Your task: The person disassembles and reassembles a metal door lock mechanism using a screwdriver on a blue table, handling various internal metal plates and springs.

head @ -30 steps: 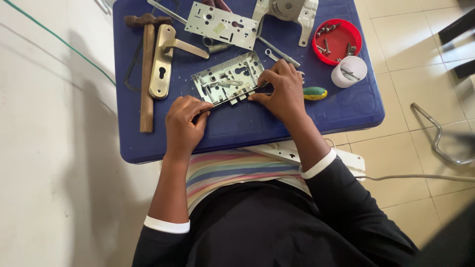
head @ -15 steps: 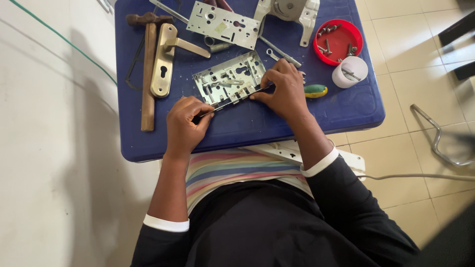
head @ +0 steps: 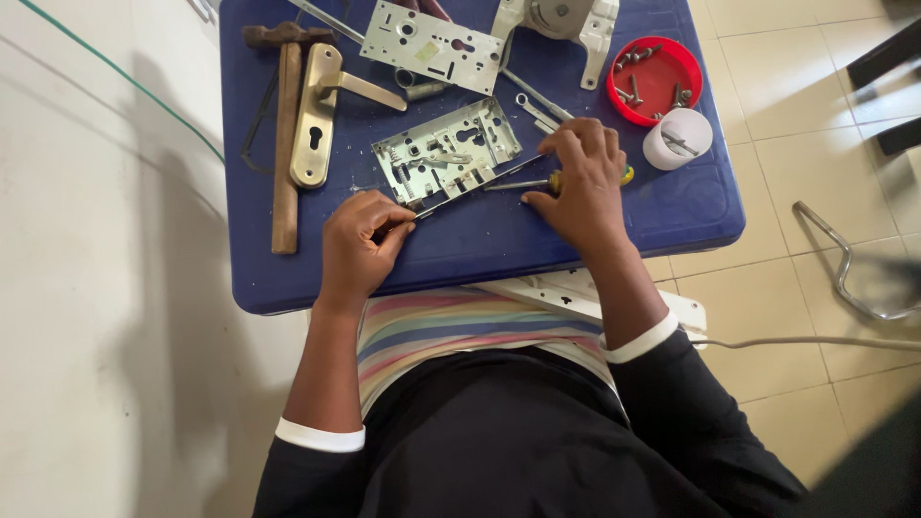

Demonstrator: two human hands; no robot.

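Observation:
An open metal lock case (head: 446,153) with its inner parts showing lies in the middle of the blue table (head: 691,206). My left hand (head: 360,245) pinches the near left end of the lock's long faceplate edge. My right hand (head: 580,182) is closed on a screwdriver (head: 518,184) with a yellow-green handle, its shaft pointing left at the lock case's near edge.
A wooden-handled hammer (head: 284,125) and a brass door handle plate (head: 317,110) lie at the left. A flat metal cover plate (head: 432,43) and another lock part (head: 566,19) sit at the back. A red dish of screws (head: 657,82) and a white cup (head: 676,139) stand right.
My right hand has drawn back to the right from the lock case, and the screwdriver shaft now shows. My left hand stays at the faceplate's end.

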